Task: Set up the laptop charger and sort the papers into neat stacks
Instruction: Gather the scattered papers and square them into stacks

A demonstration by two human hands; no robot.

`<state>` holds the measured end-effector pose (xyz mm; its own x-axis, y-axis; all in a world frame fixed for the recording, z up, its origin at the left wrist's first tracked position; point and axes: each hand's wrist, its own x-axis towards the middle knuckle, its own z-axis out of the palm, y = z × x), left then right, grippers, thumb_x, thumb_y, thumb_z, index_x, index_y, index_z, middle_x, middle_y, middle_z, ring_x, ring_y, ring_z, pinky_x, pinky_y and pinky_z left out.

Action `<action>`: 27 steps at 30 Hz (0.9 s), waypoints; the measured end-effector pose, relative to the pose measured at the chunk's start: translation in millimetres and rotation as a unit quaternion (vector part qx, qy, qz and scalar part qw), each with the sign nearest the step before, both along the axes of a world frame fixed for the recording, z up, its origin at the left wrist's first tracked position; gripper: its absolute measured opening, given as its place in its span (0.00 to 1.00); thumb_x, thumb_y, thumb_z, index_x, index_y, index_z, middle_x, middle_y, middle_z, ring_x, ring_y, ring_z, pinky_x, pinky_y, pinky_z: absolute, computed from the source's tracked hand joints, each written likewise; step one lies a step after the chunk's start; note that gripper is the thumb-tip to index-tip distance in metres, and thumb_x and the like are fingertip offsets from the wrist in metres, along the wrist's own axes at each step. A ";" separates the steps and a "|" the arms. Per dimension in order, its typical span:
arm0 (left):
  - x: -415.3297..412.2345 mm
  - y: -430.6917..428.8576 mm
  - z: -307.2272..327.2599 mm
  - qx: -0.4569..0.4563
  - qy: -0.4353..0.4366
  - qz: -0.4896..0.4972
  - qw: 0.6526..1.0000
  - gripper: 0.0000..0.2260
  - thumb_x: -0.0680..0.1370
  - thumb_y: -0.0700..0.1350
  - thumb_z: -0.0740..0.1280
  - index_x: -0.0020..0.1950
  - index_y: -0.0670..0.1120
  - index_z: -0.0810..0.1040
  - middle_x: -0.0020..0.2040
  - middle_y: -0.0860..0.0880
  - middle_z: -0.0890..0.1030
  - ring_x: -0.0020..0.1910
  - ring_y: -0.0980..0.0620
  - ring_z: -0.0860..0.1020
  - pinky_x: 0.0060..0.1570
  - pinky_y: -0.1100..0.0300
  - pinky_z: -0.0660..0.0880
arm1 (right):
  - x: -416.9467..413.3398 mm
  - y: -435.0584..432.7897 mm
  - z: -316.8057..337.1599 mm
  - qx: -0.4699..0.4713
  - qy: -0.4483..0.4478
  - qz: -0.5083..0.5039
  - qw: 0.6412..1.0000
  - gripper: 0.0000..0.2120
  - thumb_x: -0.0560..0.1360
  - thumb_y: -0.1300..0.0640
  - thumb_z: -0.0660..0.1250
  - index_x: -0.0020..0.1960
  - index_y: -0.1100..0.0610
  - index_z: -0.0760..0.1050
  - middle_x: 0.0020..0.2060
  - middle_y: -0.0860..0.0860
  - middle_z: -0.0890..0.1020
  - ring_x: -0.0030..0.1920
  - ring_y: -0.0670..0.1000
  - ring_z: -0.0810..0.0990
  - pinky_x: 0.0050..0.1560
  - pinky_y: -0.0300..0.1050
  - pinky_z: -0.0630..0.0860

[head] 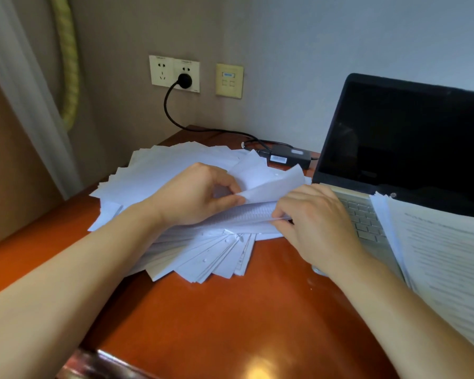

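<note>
Head view. Fanned paper pile (159,170) lies on the red-brown bench (230,310), left of the open laptop (405,140). The sheets are spread loosely with their edges out of line, and small punch holes show along some near edges. Left hand (200,195) is over the middle of the pile, fingers curled, thumb and fingertips pinching the corner of a lifted sheet (268,181) that curls upward. Right hand (315,222) is at the pile's right edge, its fingers closed in a pinch on the edge of printed sheets in the pile. A second paper stack (443,247) rests over the right part of the laptop keyboard; its lines of print are too blurred to read. Laptop screen is dark, and the mark on the lower bezel is not legible. Charger brick (289,157) sits on the bench behind the pile, just left of the laptop; it has two pale labels, text unreadable. Its black cable (167,105) runs up to a plug (184,80) seated in the right-hand wall socket (163,71). A yellowish wall plate (229,80) beside it has a small blue label, unreadable.
</note>
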<state>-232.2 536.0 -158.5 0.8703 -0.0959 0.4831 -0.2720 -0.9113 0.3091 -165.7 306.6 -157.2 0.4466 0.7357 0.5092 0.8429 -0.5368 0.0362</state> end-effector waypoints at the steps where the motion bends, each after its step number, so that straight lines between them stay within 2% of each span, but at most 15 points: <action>1: 0.3 -0.5 -0.1 0.001 0.008 -0.004 1.000 0.09 0.79 0.53 0.71 0.51 0.50 0.87 0.47 0.58 0.84 0.42 0.60 0.78 0.46 0.65 0.76 | -1.0 -0.9 2.6 -0.009 0.010 -0.002 1.000 0.06 0.74 0.51 0.74 0.39 0.50 0.82 0.35 0.45 0.81 0.42 0.51 0.78 0.55 0.54 0.75; 3: 0.7 -0.2 -0.4 0.003 0.015 -0.005 1.000 0.09 0.79 0.53 0.71 0.52 0.50 0.87 0.46 0.58 0.83 0.41 0.61 0.78 0.46 0.64 0.76 | -2.4 -5.0 8.0 -0.043 0.062 0.005 0.997 0.10 0.81 0.48 0.64 0.45 0.49 0.81 0.40 0.44 0.81 0.47 0.49 0.76 0.59 0.50 0.72; 5: 0.7 1.7 -0.3 0.002 0.017 -0.001 1.000 0.09 0.79 0.52 0.71 0.52 0.50 0.87 0.46 0.59 0.83 0.41 0.61 0.78 0.47 0.63 0.76 | -5.0 -9.7 10.8 -0.074 0.110 0.014 0.991 0.14 0.84 0.50 0.56 0.48 0.48 0.79 0.43 0.43 0.79 0.49 0.47 0.73 0.60 0.47 0.69; 8: 0.1 2.8 0.6 -0.005 0.027 0.008 1.000 0.08 0.79 0.52 0.71 0.53 0.50 0.87 0.48 0.57 0.84 0.43 0.58 0.80 0.48 0.60 0.78 | -8.2 -12.5 11.1 -0.083 0.127 0.008 0.988 0.14 0.84 0.51 0.53 0.53 0.48 0.78 0.47 0.43 0.79 0.51 0.45 0.73 0.59 0.44 0.70; 11: -0.6 1.9 0.5 -0.010 0.023 0.008 1.000 0.08 0.79 0.51 0.72 0.52 0.50 0.87 0.49 0.56 0.85 0.44 0.56 0.81 0.50 0.58 0.78 | -7.9 -13.1 12.5 -0.084 0.116 -0.003 0.990 0.14 0.84 0.50 0.54 0.52 0.49 0.79 0.47 0.44 0.80 0.51 0.46 0.74 0.59 0.42 0.70; 16: -1.8 -0.1 1.7 -0.017 0.036 0.016 0.999 0.08 0.79 0.52 0.71 0.53 0.50 0.87 0.50 0.55 0.86 0.46 0.56 0.81 0.53 0.56 0.79 | -7.2 -12.9 12.2 -0.040 0.103 -0.001 0.994 0.07 0.80 0.50 0.65 0.46 0.48 0.80 0.41 0.43 0.81 0.45 0.45 0.75 0.55 0.42 0.71; 18: -2.1 -0.4 2.0 -0.022 0.043 0.017 0.999 0.08 0.79 0.52 0.71 0.53 0.51 0.87 0.50 0.55 0.86 0.46 0.56 0.81 0.54 0.55 0.79 | -7.2 -14.8 13.1 -0.037 0.116 0.000 0.993 0.10 0.81 0.47 0.62 0.47 0.48 0.80 0.40 0.42 0.80 0.44 0.44 0.75 0.49 0.40 0.68; 21: -2.4 0.2 2.3 -0.030 0.050 0.021 0.998 0.08 0.79 0.52 0.71 0.53 0.51 0.87 0.50 0.56 0.85 0.47 0.56 0.81 0.54 0.55 0.79 | -6.5 -17.3 12.6 -0.049 0.136 0.016 0.989 0.12 0.83 0.50 0.59 0.51 0.48 0.81 0.41 0.42 0.80 0.46 0.46 0.76 0.49 0.40 0.66; 23: -3.0 0.1 2.9 -0.036 0.048 0.022 0.998 0.08 0.79 0.52 0.71 0.53 0.51 0.87 0.50 0.57 0.85 0.47 0.57 0.81 0.54 0.56 0.79 | -4.9 -16.0 9.7 -0.037 0.102 0.011 0.994 0.09 0.82 0.52 0.63 0.50 0.49 0.82 0.42 0.44 0.82 0.46 0.48 0.77 0.51 0.42 0.69; 25: -3.6 -0.4 3.5 -0.043 0.048 0.016 0.998 0.07 0.79 0.52 0.71 0.53 0.52 0.87 0.50 0.58 0.85 0.47 0.59 0.81 0.55 0.56 0.79 | -2.4 -13.1 7.4 -0.002 0.053 -0.004 0.999 0.04 0.76 0.57 0.71 0.43 0.51 0.83 0.38 0.45 0.83 0.42 0.50 0.79 0.50 0.46 0.73; 27: -4.4 -2.0 4.0 -0.056 0.054 0.000 0.997 0.07 0.78 0.53 0.71 0.52 0.54 0.86 0.51 0.58 0.85 0.48 0.60 0.81 0.55 0.57 0.79 | 0.5 -10.0 5.4 0.043 0.024 -0.019 0.999 0.07 0.71 0.60 0.76 0.37 0.52 0.80 0.34 0.46 0.81 0.40 0.51 0.78 0.48 0.49 0.74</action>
